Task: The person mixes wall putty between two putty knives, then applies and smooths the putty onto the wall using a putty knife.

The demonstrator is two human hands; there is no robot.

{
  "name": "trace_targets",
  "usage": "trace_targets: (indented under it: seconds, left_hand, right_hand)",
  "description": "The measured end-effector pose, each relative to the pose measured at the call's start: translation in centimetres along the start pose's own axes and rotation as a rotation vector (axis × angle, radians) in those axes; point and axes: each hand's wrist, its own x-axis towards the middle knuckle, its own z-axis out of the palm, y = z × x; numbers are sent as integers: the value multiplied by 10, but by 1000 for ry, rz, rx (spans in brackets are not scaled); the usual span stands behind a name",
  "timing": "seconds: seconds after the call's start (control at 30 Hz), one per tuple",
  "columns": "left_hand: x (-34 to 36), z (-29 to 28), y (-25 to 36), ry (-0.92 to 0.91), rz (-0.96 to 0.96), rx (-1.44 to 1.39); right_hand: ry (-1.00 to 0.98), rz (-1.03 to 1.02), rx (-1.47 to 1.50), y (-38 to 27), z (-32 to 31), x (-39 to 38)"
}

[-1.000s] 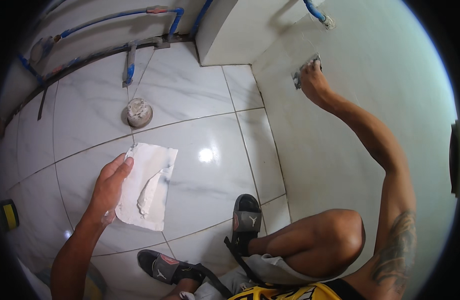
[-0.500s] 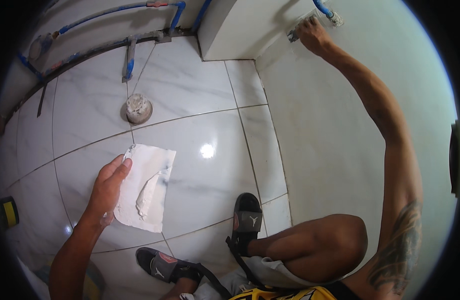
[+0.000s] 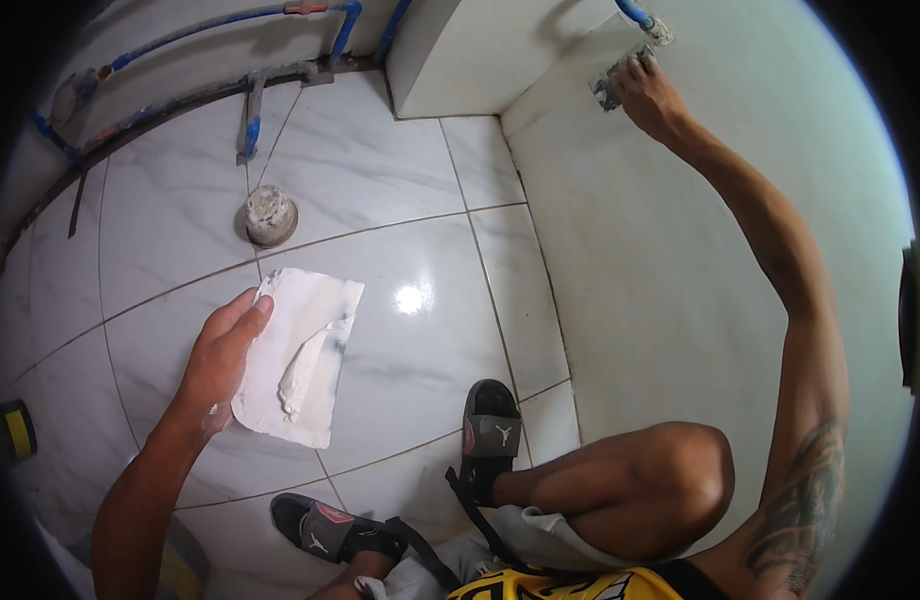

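Note:
My left hand (image 3: 225, 350) grips a flat white board (image 3: 270, 370) by its left edge, thumb on top. A ridge of white putty (image 3: 308, 370) lies across the board's right half. Up at the wall on the right, my right hand (image 3: 648, 98) is closed on a putty knife (image 3: 610, 88) with a grey, smeared blade. Its blade lies against or very near the pale wall (image 3: 670, 260), just below a blue pipe end (image 3: 635, 12) with a crusty white collar (image 3: 662, 34). The knife's handle is mostly hidden by my fingers.
A putty-crusted round pot (image 3: 271, 216) stands on the white tiled floor (image 3: 380, 200). Blue pipes (image 3: 220, 22) run along the far left wall, with a short capped stub (image 3: 252, 130) rising nearby. A wall corner (image 3: 450, 80) juts out at the back. My sandalled feet (image 3: 492, 430) are below.
My right hand has moved the putty knife away from the corner, rightward and slightly down the wall. The board in my left hand has risen slightly. The whole view has shifted a little.

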Motion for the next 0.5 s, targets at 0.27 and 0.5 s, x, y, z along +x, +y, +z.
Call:
trace_targets:
  seconds: [0.27, 0.5]
  left_hand:
    - [-5, -7, 7, 30, 3, 15]
    - [2, -12, -11, 135, 24, -38]
  right_hand:
    - [175, -35, -112, -1, -12, -41]
    - [-219, -47, 374, -25, -105, -54]
